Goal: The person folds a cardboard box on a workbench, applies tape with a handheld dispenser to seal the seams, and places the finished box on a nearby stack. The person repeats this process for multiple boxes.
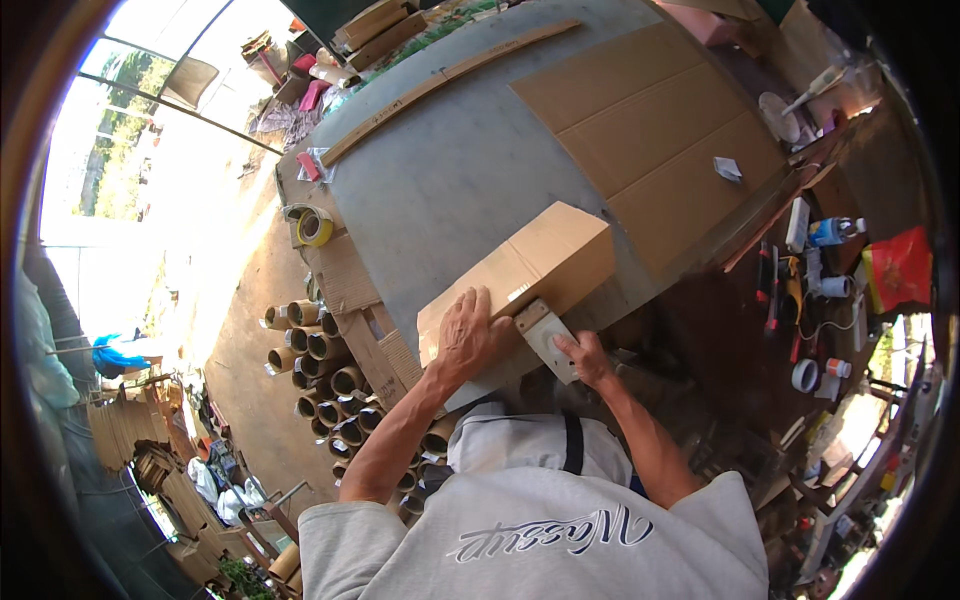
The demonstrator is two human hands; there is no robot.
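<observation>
The long tan box (530, 250) is matt, smooth cardboard; the pale, flat, oblong tool (545, 342) looks hard and dull. The grey, flat-topped bench (440, 180) is smooth, faintly smudged. The brown, creased, rectangular sheet (650, 130) is matt cardboard; the yellow, ring-shaped tape roll (325, 233), glossy plastic.

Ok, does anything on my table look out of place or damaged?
Nothing looks spilled or damaged that I can see. The only oddity is a white slip lying loose on the flat cardboard, away from the box under your left hand.
</observation>
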